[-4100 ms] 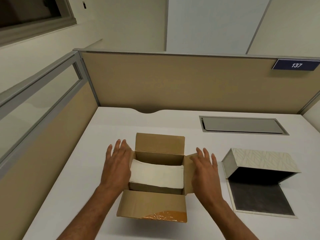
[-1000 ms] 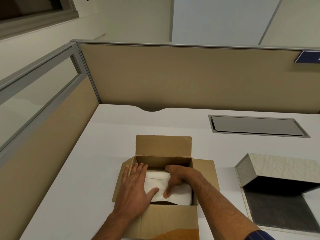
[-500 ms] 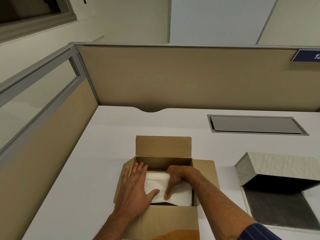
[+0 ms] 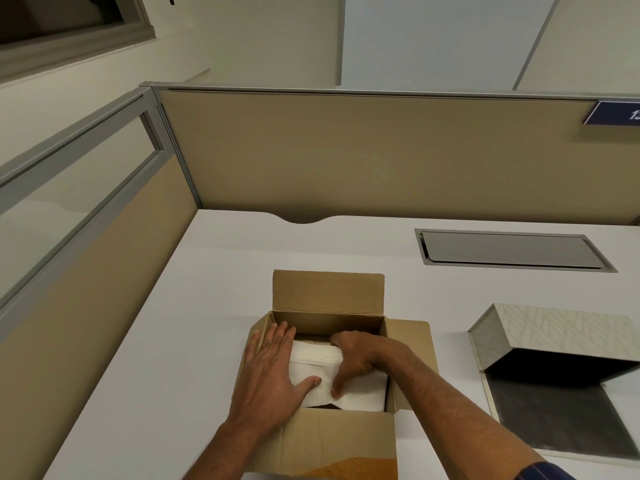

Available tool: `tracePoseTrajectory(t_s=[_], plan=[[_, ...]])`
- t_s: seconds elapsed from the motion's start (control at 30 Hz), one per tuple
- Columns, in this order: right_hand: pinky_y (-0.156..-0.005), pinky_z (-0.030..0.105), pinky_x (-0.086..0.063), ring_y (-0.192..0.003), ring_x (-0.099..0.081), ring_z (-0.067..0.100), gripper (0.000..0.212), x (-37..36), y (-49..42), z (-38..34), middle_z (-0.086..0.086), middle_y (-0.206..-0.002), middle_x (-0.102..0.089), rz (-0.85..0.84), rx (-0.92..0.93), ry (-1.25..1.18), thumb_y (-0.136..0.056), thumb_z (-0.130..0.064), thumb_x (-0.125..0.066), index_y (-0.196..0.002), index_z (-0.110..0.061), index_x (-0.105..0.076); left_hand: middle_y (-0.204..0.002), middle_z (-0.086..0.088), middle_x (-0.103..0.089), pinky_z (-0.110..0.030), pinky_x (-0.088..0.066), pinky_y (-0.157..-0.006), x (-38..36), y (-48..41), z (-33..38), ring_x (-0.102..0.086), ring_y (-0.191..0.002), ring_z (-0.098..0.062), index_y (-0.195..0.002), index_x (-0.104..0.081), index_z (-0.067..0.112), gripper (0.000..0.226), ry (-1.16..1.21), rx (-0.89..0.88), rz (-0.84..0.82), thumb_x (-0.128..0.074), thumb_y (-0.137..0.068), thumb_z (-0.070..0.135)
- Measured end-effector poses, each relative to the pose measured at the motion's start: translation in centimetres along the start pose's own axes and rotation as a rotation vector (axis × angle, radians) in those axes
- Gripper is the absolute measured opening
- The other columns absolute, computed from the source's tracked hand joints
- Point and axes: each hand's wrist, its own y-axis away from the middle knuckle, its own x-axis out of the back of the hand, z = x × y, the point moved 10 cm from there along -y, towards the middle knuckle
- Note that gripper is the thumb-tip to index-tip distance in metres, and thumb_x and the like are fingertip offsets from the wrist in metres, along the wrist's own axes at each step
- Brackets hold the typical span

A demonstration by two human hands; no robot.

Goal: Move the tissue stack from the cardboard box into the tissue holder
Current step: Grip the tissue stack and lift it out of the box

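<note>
An open cardboard box [image 4: 327, 296] stands on the white desk in front of me, flaps folded out. Inside lies a white tissue stack [image 4: 360, 393]. My left hand [image 4: 270, 372] presses on the stack's left end, thumb across its top. My right hand [image 4: 353, 358] curls over the middle of the stack, fingers over its far edge and thumb at the near side, gripping it. The stack bulges up a little between the hands. The tissue holder [image 4: 561, 330], a pale leaf-patterned case with its dark inside open, lies to the right of the box.
A grey metal cable hatch [image 4: 509, 251] is set into the desk at the back right. Tan partition walls [image 4: 363, 154] close off the desk at the back and the left. A blue number plate [image 4: 613, 113] hangs at the upper right.
Since four seconds ago both hands went from the box's side flaps down onto the tissue stack. Over the last second they have barely moved; the stack is slightly more bunched.
</note>
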Motion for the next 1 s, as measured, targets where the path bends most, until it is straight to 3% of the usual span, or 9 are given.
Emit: tracePoseTrajectory(t_s=[0.1,0.27,0.57,0.73,0.87,1.0], plan=[[-0.091,0.035,-0.051,-0.111,-0.059,0.023,0.079,0.4,1.1,-0.6,0.004,-0.131,-0.059,0.146,0.083,0.111,-0.068,-0.047,-0.085,-0.132,-0.024,-0.044,-0.167,0.007,-0.008,-0.033,0.01,-0.12,0.2,0.0,0.2,-0.005,-0.154,-0.013,-0.155,-0.01,0.032,0.099,0.024,-0.006,-0.005,-0.044,-0.076,0.081],[-0.109,0.042,-0.036,-0.121,-0.053,0.024,0.071,1.0,3.6,-2.0,0.005,-0.135,-0.058,0.375,0.243,0.232,-0.078,-0.046,-0.075,-0.136,-0.024,-0.04,-0.166,0.006,-0.011,-0.037,0.005,-0.124,0.9,0.3,0.7,-0.005,-0.154,-0.012,-0.154,-0.014,0.034,0.097,0.047,-0.038,0.001,-0.05,-0.076,0.077],[-0.117,0.04,-0.025,-0.125,-0.048,0.021,0.071,0.8,7.1,-2.5,0.004,-0.138,-0.054,0.68,0.396,0.35,-0.084,-0.049,-0.064,-0.144,-0.024,-0.036,-0.167,0.001,0.0,-0.043,0.009,-0.122,0.5,0.2,1.4,0.005,-0.154,-0.019,-0.154,0.0,0.036,0.105,-0.06,-0.06,-0.078,-0.063,-0.076,0.065],[-0.118,0.043,-0.024,-0.12,-0.052,0.021,0.068,0.9,8.1,-2.2,0.003,-0.132,-0.059,0.776,0.403,0.343,-0.082,-0.046,-0.065,-0.142,-0.024,-0.04,-0.162,-0.003,-0.019,-0.047,-0.001,-0.124,0.6,0.3,1.4,-0.013,-0.15,-0.025,-0.153,-0.011,0.035,0.1,-0.152,-0.039,-0.067,-0.07,-0.074,0.052],[-0.117,0.042,-0.027,-0.122,-0.049,0.021,0.069,1.3,8.3,-1.7,0.001,-0.134,-0.057,0.803,0.36,0.32,-0.082,-0.048,-0.064,-0.143,-0.027,-0.038,-0.151,0.0,-0.035,-0.043,-0.009,-0.123,1.0,0.1,1.5,-0.028,-0.14,-0.02,-0.142,-0.03,0.033,0.084,-0.173,-0.047,-0.025,-0.071,-0.07,0.046],[-0.116,0.043,-0.028,-0.125,-0.044,0.024,0.076,1.5,7.9,-1.2,0.006,-0.136,-0.051,0.789,0.307,0.308,-0.082,-0.052,-0.063,-0.147,-0.026,-0.031,-0.143,0.001,-0.044,-0.043,-0.013,-0.123,1.2,-0.4,1.8,-0.036,-0.135,-0.018,-0.135,-0.036,0.03,0.075,-0.18,-0.067,-0.02,-0.071,-0.069,0.042]])
